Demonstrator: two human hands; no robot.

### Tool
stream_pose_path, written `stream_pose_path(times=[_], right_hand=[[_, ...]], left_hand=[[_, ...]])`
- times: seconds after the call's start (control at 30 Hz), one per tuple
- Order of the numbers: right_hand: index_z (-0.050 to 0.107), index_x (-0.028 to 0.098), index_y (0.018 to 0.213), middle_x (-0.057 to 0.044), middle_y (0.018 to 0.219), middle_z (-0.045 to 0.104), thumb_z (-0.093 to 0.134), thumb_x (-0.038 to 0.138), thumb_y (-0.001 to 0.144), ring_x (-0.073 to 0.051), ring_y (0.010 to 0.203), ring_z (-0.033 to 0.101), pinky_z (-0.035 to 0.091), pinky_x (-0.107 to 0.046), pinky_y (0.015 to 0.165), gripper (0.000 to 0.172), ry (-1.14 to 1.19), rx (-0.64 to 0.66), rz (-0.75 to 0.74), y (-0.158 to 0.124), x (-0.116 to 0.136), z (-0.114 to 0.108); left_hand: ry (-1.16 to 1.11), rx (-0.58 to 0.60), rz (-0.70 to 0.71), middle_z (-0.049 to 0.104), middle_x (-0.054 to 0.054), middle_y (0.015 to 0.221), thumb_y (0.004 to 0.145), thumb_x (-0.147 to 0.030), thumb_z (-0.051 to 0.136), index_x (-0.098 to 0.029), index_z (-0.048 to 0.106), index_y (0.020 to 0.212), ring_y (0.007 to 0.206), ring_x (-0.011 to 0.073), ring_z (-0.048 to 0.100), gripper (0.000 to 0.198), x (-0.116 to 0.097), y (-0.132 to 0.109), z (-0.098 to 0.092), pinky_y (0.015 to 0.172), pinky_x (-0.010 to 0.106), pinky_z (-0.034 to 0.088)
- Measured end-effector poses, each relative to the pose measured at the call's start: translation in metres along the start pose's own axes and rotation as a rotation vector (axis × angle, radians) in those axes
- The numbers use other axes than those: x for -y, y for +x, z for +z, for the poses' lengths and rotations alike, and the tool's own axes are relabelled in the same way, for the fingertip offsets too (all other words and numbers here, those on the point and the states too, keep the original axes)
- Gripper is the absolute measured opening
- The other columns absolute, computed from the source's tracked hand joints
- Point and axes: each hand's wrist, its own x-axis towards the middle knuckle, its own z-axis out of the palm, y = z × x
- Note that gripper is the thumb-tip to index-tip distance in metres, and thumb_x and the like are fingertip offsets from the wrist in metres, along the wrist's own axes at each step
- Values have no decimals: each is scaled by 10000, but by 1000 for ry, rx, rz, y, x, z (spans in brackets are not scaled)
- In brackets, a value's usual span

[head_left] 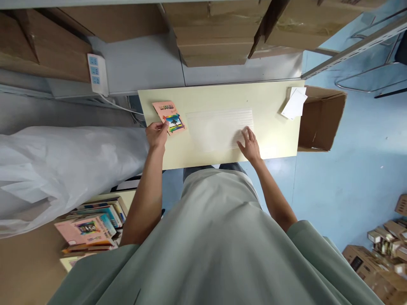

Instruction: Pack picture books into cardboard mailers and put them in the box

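A pink card packet with a rainbow-framed picture (169,117) lies at the left end of the pale yellow table (270,101). My left hand (157,134) is curled on the packet's near corner, gripping it. A clear plastic sleeve (216,127) lies flat across the table's middle. My right hand (249,142) rests on the sleeve's right near corner with its fingers spread flat.
White paper slips (294,104) sit at the table's right end, next to an open cardboard box (321,118) on the blue floor. A power strip (97,73) and stacked cartons lie beyond. A pile of similar packets (90,226) is low on the left, beside a large white bag.
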Motion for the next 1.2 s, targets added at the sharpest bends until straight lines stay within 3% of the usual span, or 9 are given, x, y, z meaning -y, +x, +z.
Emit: stream_pose_path(times=[0.07, 0.13, 0.3, 0.43, 0.53, 0.6, 0.77, 0.93, 1.2], right_hand=[[554, 175, 1699, -189, 1867, 404, 487, 524, 1151, -367, 1729, 399, 411, -656, 1384, 653, 98, -42, -8, 4, 3, -4], [609, 173, 1647, -206, 1755, 565, 484, 630, 1142, -365, 1623, 552, 494, -606, 1333, 692, 280, -47, -2, 7, 10, -10], [690, 195, 1544, -172, 1394, 822, 644, 927, 952, -326, 1250, 809, 659, -509, 1123, 943, 842, 145, 69, 11, 28, -24], [784, 205, 1253, -107, 1119, 850, 762, 971, 824, -267, 1004, 837, 697, -438, 1003, 878, 1028, 191, 117, 13, 28, -28], [731, 248, 1061, -65, 991, 827, 782, 998, 758, -237, 918, 805, 696, -398, 934, 811, 997, 138, 126, 15, 14, -24], [695, 267, 1037, -61, 989, 831, 733, 974, 823, -235, 923, 796, 683, -393, 939, 740, 900, 87, 126, 16, 3, -19], [685, 259, 1067, -93, 1015, 853, 633, 627, 1048, -278, 944, 803, 632, -396, 918, 372, 555, 41, 142, 16, -11, -7], [664, 257, 1102, -113, 1067, 849, 581, 418, 1090, -305, 992, 793, 601, -391, 909, 182, 355, 20, 177, 16, -6, 4], [691, 239, 1148, -122, 1144, 838, 591, 359, 1121, -311, 1062, 786, 580, -393, 921, 159, 235, 45, 191, 15, -2, -6]], left_hand=[[-101, -45, -44, 728, 28, 886, 938, -436, 795, -204, 659, 918, 843, 185, 703, 270, -16, -24, 9, 767, 280, 604], [-213, -2, -61, 740, 30, 892, 916, -481, 844, -199, 685, 922, 816, 167, 694, 324, -34, -50, 21, 703, 248, 569], [-461, 285, -93, 779, 48, 935, 773, -666, 961, -207, 714, 917, 821, 169, 721, 541, -71, -106, 71, 688, 252, 558], [-545, 460, -143, 809, 73, 985, 729, -713, 984, -208, 730, 933, 890, 206, 767, 601, -79, -127, 114, 767, 305, 596], [-502, 468, -138, 820, 76, 965, 742, -665, 994, -201, 746, 919, 891, 217, 771, 554, -75, -130, 138, 800, 321, 601], [-409, 451, -98, 832, 75, 964, 778, -584, 978, -196, 767, 911, 914, 226, 777, 461, -69, -128, 150, 848, 324, 604], [-34, 426, 9, 864, 65, 986, 887, -352, 841, -207, 811, 908, 936, 242, 787, 149, -58, -123, 169, 911, 327, 598], [104, 386, 67, 878, 69, 1010, 924, -320, 795, -214, 841, 952, 941, 244, 788, 120, -53, -122, 178, 913, 324, 596], [140, 389, 34, 881, 71, 1014, 933, -331, 812, -213, 869, 979, 978, 257, 808, 139, -51, -114, 176, 926, 334, 592]])
